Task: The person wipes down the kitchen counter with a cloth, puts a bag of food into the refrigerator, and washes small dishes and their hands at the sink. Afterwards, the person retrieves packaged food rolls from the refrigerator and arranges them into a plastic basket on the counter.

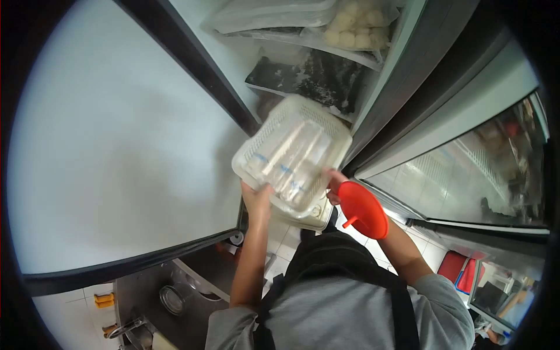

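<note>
A white plastic basket [245, 158] is tilted in front of the open freezer, held between both hands. Inside it lie long packs in clear wrapping [294, 154] with blue marks. My left hand [256, 198] is closed on the basket's near left edge. At the right edge, my right hand [335, 185] grips the basket, its fingers partly hidden. A red round plastic piece with a short stem [364, 210] sits at my right wrist and covers part of it; how it is held cannot be made out.
Freezer shelves hold a bag of pale round items [357, 26] and a dark frosted pack [315, 76]. The open white door [128, 140] fills the left side. A glass door [466, 169] stands at right. Below left is a steel counter [146, 291].
</note>
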A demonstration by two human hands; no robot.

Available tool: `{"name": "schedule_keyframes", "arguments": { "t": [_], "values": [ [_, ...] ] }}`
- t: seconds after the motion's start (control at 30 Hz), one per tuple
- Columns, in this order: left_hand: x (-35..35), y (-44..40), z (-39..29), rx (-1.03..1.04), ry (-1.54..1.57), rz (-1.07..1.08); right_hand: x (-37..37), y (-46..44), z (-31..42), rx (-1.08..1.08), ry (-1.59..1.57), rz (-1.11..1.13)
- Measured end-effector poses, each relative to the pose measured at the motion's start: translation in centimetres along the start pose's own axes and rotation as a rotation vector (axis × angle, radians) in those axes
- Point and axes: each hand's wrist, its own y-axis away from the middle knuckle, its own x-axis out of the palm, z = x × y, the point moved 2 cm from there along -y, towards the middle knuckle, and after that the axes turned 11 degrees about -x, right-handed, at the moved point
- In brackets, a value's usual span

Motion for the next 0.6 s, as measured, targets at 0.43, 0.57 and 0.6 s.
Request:
{"name": "schedule_keyframes", "arguments": {
  "t": [0.43,0.57,0.6],
  "values": [
    [-8.9,5.8,0.3,0.277,-0.64,0.021,2.0,10.3,-7.9,-0.171,-0.521,0.015],
    [-16.5,12.1,-17.8,1.254,-0.702,-1.284,0.1,16.2,-9.1,-0.274,-0.474,-0.127],
    [-20.2,12.1,-20.0,1.383,-0.169,-1.158,-0.3,17.5,-9.5,-0.298,-0.445,-0.157]
  ]
}}
